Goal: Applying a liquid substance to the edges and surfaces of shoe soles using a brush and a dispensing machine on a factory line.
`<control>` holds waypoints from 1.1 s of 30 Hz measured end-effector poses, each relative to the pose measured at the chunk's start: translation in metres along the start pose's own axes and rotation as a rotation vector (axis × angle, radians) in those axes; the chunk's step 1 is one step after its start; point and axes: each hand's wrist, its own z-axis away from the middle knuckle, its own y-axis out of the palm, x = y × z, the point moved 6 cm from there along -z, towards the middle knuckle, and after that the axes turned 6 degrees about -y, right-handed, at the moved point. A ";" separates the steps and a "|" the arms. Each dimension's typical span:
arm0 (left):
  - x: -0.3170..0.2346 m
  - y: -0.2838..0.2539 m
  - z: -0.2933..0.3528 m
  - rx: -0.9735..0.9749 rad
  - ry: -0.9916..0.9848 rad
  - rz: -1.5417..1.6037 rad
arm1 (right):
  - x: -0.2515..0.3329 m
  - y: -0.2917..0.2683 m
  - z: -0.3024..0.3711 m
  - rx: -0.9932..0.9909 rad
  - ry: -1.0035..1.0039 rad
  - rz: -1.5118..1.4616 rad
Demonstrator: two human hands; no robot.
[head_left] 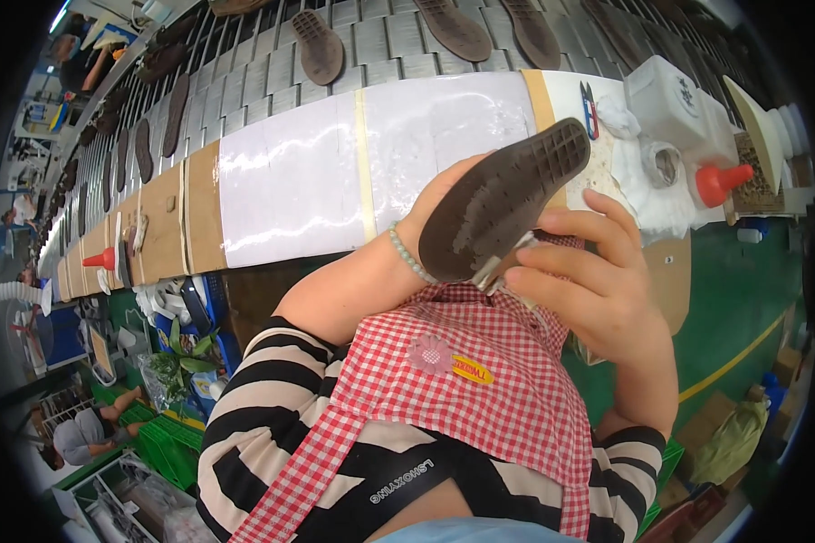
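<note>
A dark brown shoe sole is tilted up in front of my chest, its treaded underside showing. My left hand, with a beaded bracelet at the wrist, grips it from behind, so most of its fingers are hidden. Against the sole's lower right edge, the curled fingers of my right hand pinch a small, narrow pale piece with a metallic look. Its exact kind I cannot make out.
Beyond the worktable runs a slatted metal conveyor carrying several soles. Red-handled snips, white plastic containers and a red nozzle cap stand at the right. Another red-nozzled bottle lies at the left end.
</note>
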 end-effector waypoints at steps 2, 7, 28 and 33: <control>-0.005 0.005 0.001 -0.002 -0.004 0.090 | -0.003 -0.008 0.003 -0.059 0.053 0.030; -0.019 0.024 0.003 0.022 -0.045 0.451 | -0.008 -0.004 0.019 -0.374 0.401 -0.099; -0.016 0.032 0.008 0.114 -0.005 0.487 | -0.028 0.002 0.032 -0.494 0.524 -0.144; -0.006 0.026 0.009 0.257 -0.031 0.644 | -0.029 0.003 0.033 -0.486 0.511 -0.138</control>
